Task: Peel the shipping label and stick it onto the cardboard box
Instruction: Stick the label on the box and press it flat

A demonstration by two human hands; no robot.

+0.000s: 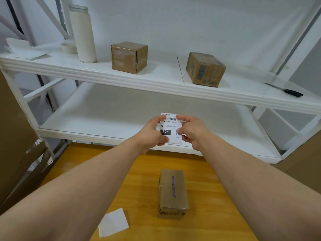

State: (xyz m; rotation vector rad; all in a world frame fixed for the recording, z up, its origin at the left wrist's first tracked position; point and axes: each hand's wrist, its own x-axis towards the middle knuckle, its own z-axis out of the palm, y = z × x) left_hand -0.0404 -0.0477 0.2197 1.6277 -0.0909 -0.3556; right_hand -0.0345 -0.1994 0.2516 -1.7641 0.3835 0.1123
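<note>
A white rectangular paper shipping label (171, 126), printed with a barcode, is being pinched at its side edges by the left hand (152, 134) and the right hand (192, 132), with the fingers curled. Below the hands, nearer the body, an oblong brown cardboard box (172, 193) with blue lettering is being left untouched.

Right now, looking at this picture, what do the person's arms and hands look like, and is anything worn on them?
The left forearm and right forearm are bare to the frame edge, no sleeves. The left hand and right hand wear no gloves; no watch, ring or bracelet shows.
</note>
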